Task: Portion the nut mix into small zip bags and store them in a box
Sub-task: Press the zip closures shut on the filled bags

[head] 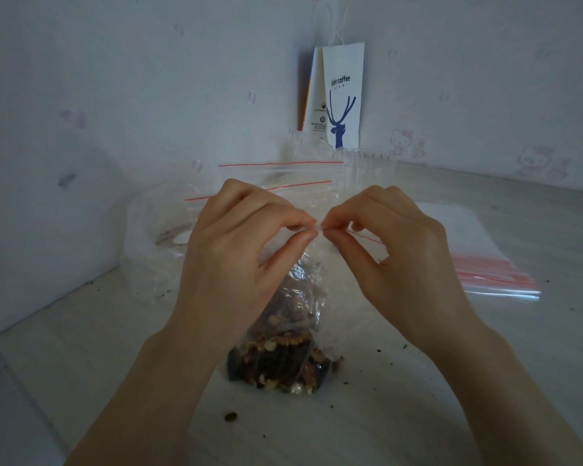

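In the middle of the table (367, 432), the bag of nuts (280, 361) stands up. The left hand (236, 243) and right hand (394, 250) both pinch its top edge, fingertips almost touching. On the right, empty bags (485, 264) lie near. The wall (48, 163) is close on the left.

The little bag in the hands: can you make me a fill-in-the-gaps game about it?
1. The left hand and the right hand pinch the top of the small zip bag, which is filled with ____.
2. The stripe along its zip is ____.
3. The stack of empty zip bags lies on the table to the person's ____.
4. The paper bag at the wall shows a blue ____.
Missing words: nuts; red; right; deer.
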